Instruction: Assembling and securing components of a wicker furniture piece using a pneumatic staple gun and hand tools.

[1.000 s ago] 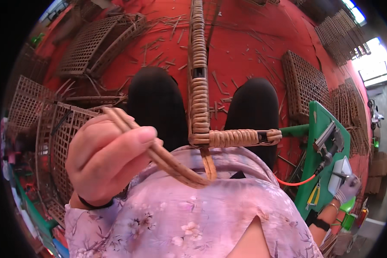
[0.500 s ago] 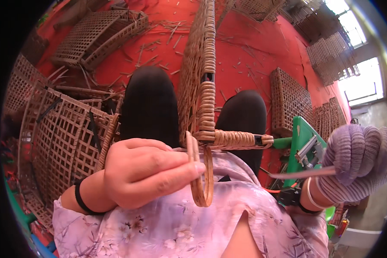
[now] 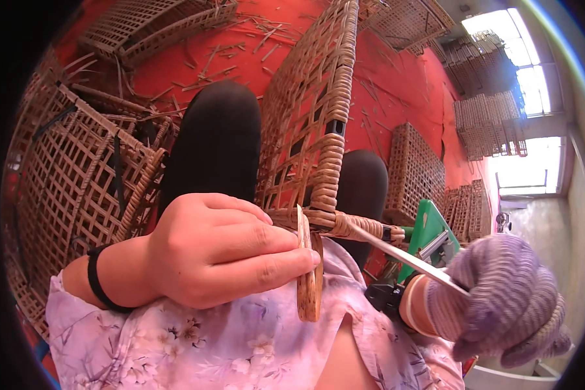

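The left hand [image 3: 218, 252] pinches a rattan strip [image 3: 309, 294] in its grip, near a woven panel [image 3: 335, 153]. At right, the gloved right hand [image 3: 507, 296] curls around a slim blade [image 3: 411, 259].

Place: a weaving workshop, indoors.
Piece in work: a brown openwork frame [image 3: 299, 97], its edge wrapped in cane-like strip, stood between the worker's knees.
Floor: bright red floor [image 3: 383, 84], littered with offcuts [image 3: 266, 40].
Left side: a large lattice panel [image 3: 71, 175] leaned close by, and another woven piece [image 3: 143, 26] lay farther off.
Right side: a woven box-like piece [image 3: 416, 172] sat upright, with similar stacks [image 3: 491, 123] beyond it near tall, bright windows [image 3: 533, 166].
Tools: a green table [image 3: 424, 221] carried a metal tool; a thin blade-like tool [image 3: 403, 253] was in use.
Workwear: a striped knit glove covered the right hand [image 3: 507, 296].
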Motion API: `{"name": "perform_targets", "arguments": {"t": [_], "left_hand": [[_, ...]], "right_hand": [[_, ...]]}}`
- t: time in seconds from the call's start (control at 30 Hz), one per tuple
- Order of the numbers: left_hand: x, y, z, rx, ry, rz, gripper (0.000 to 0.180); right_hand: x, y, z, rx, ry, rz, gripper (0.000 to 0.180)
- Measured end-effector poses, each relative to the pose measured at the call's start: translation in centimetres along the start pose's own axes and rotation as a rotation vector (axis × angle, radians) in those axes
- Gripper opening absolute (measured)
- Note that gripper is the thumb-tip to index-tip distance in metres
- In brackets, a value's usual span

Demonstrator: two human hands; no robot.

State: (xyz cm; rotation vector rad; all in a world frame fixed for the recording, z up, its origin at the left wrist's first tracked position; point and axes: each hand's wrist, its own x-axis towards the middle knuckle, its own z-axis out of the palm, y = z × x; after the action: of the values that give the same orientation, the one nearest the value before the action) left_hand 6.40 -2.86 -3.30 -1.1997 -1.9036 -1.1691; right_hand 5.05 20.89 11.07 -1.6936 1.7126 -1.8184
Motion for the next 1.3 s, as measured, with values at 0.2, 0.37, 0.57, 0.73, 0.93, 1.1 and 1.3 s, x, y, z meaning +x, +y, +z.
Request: {"name": "perform_targets", "arguments": {"t": [0.2, 0.37, 0.57, 0.73, 0.93, 1.1, 1.3], "left_hand": [[-0.2, 0.2, 0.4, 0.011, -0.005, 0.001, 0.019], [0.0, 0.3, 0.4, 0.007, 0.003, 0.000, 0.018], [-0.1, 0.4, 0.7, 0.012, 0.006, 0.009, 0.019], [0.2, 0.7, 0.5, 0.017, 0.002, 0.019, 0.019], [-0.2, 0.8, 1.0, 0.024, 0.056, 0.021, 0.019], [0.1, 0.8, 0.8, 0.035, 0.026, 0.015, 0.021], [0.2, 0.6, 0.6, 0.086, 0.036, -0.031, 0.026]], "right_hand": [[-0.5, 0.0, 0.4, -0.063, -0.001, -0.014, 0.025], [-0.9, -0.1, 1.0, -0.109, 0.002, -0.027, 0.028], [-1.3, 0.1, 2.3, -0.201, -0.038, -0.033, 0.033], [-2.0, 2.2, 4.6, -0.314, -0.581, -0.182, 0.037], [-3.3, 1.7, 4.0, -0.235, -0.380, -0.083, 0.035], [-5.6, 3.6, 7.1, -0.446, -0.328, -0.223, 0.031], [-3.8, 4.5, 5.6, -0.435, -0.505, -0.197, 0.014]]}}
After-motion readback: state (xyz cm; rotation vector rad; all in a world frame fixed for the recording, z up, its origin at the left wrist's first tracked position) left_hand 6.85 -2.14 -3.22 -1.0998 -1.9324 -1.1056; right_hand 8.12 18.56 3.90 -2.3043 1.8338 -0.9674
